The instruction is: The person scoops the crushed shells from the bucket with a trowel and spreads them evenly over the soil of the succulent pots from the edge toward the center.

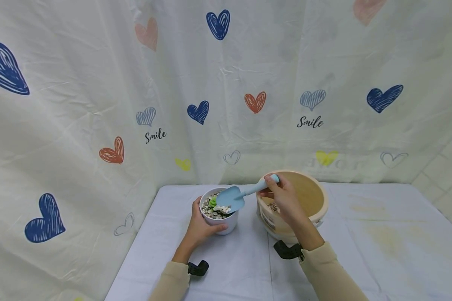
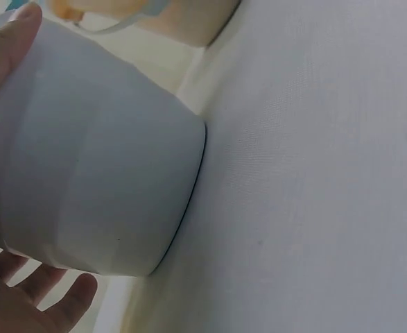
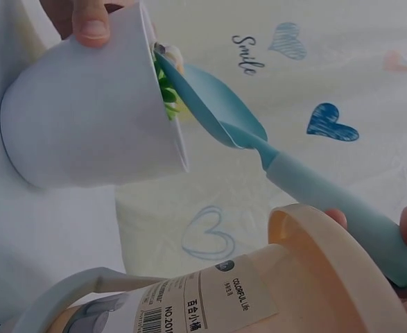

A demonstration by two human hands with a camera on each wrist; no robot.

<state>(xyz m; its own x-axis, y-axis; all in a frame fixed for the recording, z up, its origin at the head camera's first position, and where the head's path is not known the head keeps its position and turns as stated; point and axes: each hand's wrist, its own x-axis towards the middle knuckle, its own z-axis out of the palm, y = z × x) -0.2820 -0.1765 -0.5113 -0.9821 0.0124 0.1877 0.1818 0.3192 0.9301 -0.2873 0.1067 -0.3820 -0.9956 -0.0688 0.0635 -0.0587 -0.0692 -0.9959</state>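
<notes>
A white flower pot [image 1: 227, 224] holding pebbles and a small green plant [image 1: 212, 202] stands on the table. My left hand [image 1: 202, 223] grips it round the side, thumb at the front near the rim. In the left wrist view the pot [image 2: 106, 152] sits with its base on the cloth. My right hand [image 1: 285, 200] holds a light blue hand trowel [image 1: 231, 198] by its handle, over the cream bucket's rim. The trowel's blade tilts down into the pot, its tip at the whitish pebbles [image 1: 223, 209]. The right wrist view shows the blade [image 3: 213, 104] right at the pot's rim.
The cream bucket [image 1: 320, 194] with a label [image 3: 210, 298] and a carrying handle [image 3: 78, 288] stands right of the pot, some pebbles [image 1: 273, 207] inside. A white cloth with faint yellowish stains covers the table [image 1: 373, 251]. Behind hangs a heart-patterned curtain [image 1: 271, 54].
</notes>
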